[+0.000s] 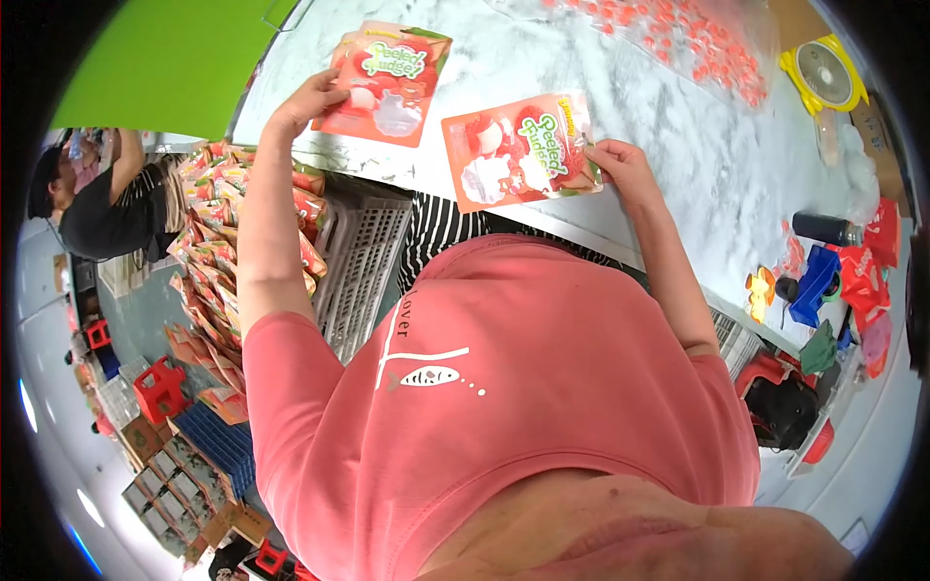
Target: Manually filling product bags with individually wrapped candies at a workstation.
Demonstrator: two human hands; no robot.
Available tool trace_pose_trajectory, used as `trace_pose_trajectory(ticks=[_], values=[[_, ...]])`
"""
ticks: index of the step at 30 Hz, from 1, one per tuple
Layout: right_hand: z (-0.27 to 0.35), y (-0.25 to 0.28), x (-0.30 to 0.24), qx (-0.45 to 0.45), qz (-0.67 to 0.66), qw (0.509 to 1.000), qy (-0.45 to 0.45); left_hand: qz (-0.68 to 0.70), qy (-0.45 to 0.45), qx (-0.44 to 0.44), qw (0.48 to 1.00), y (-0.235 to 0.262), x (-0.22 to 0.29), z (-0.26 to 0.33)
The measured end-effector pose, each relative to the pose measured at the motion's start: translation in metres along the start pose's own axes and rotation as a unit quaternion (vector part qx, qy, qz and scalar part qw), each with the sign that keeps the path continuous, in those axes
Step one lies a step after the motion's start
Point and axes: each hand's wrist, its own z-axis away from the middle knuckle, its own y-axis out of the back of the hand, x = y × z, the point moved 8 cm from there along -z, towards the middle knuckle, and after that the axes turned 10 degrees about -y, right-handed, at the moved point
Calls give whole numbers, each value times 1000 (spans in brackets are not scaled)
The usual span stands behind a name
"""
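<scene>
My left hand (pixel 312 103) grips the left edge of a red-and-pink candy pouch (pixel 412 82), thumb on its front. Another pouch edge shows behind that one; how many lie there I cannot tell. A single similar candy pouch (pixel 492 160) is pinched at its right edge by my right hand (pixel 622 167). It is turned sideways and tilted, near the front edge of the white marbled table (pixel 678 174). The two hands are apart, each on its own pouch.
Filled pouches are heaped (pixel 218 232) beside my left arm, next to a white plastic crate (pixel 363 261). Small red pieces lie in a clear plastic bag (pixel 678 44) at the back. A yellow fan (pixel 823 76) and a dark bottle (pixel 826 229) stand right. Another person (pixel 107 208) works far left.
</scene>
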Motion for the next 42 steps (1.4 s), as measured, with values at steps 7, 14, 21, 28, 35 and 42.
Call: trace_pose_trajectory(ticks=[7, 14, 21, 28, 35, 42], values=[[9, -4, -8, 50, 21, 998, 29, -425, -177, 215, 861, -54, 94, 28], [51, -74, -66, 9, 45, 981, 187, -61, -281, 89, 954, -233, 171, 78], [62, -85, -64, -16, 97, 977, 192, -202, -288, 155, 923, -243, 179, 89], [59, -56, -72, 91, 118, 963, 226, -177, -265, 156, 935, -236, 172, 92], [125, -103, -89, 214, 472, 576, 632, -109, -315, 184, 925, -264, 170, 86], [78, -72, -63, 148, 469, 770, 407, -149, -260, 126, 946, -288, 169, 69]])
